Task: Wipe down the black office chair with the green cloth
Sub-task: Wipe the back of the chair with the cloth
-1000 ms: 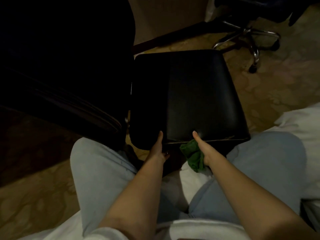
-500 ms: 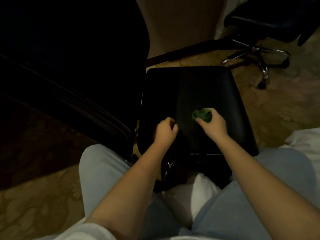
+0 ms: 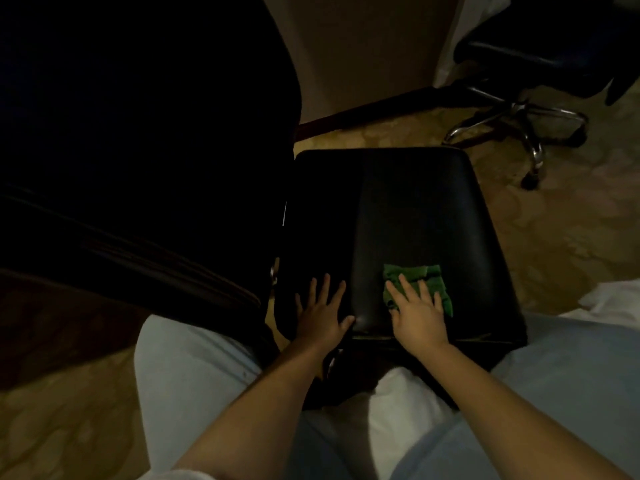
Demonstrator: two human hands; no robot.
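Observation:
The black office chair's seat (image 3: 408, 216) lies in front of my knees, its dark backrest (image 3: 138, 133) filling the left of the view. The green cloth (image 3: 420, 277) lies spread flat on the near right part of the seat. My right hand (image 3: 417, 315) presses on the cloth with straight, spread fingers, covering its near edge. My left hand (image 3: 322, 315) rests flat on the seat's near left corner, fingers spread, holding nothing.
A second black office chair (image 3: 540, 60) with a chrome wheeled base (image 3: 519, 129) stands at the back right. Patterned carpet (image 3: 571, 230) surrounds the seat. White bedding (image 3: 613, 299) lies at the right edge. My knees in pale trousers (image 3: 187, 375) flank the seat's front.
Both hands rose from the seat's front edge onto its top. The right hand, which held the cloth bunched, has flattened it on the seat. The left fist has opened flat.

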